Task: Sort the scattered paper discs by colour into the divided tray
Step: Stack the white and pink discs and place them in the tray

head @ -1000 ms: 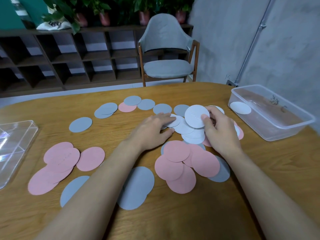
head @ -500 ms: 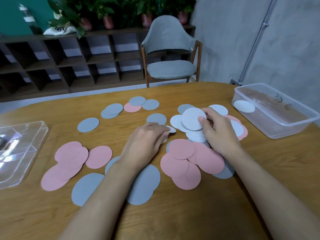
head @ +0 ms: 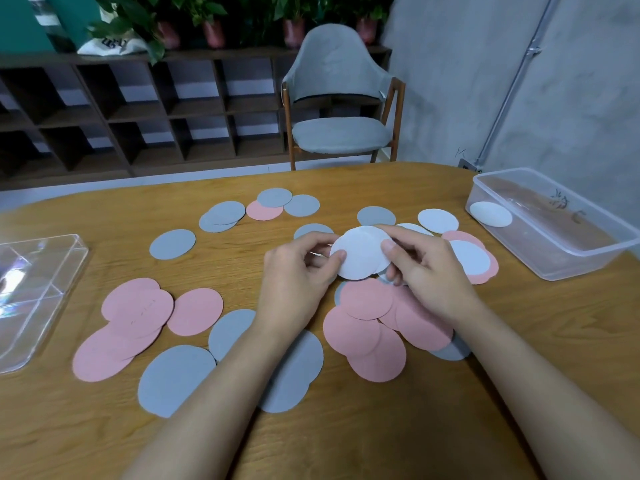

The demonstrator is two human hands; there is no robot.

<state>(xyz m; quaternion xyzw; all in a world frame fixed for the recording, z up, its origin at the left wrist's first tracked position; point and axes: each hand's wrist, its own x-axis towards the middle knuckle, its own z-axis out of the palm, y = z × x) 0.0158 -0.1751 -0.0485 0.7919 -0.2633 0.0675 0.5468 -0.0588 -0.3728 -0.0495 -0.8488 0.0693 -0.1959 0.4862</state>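
Left grip (head: 298,276) and right grip (head: 430,269) pinch a small stack of round white discs (head: 360,258)

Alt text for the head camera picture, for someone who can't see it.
A left hand and right hand together pinch white paper discs above a wooden table strewn with pink discs and grey discs. A clear divided tray sits at the left; a plastic tub at the right holds one white disc.

This looks like an office or studio lounge. A rounded wooden worktop (head: 104,216) has a grey upholstered chair (head: 341,133) beyond its far edge. Behind stand dark open cubby shelving (head: 166,112) topped with potted plants (head: 214,19), and a bare grey wall (head: 450,81) carrying an exposed conduit (head: 516,88).
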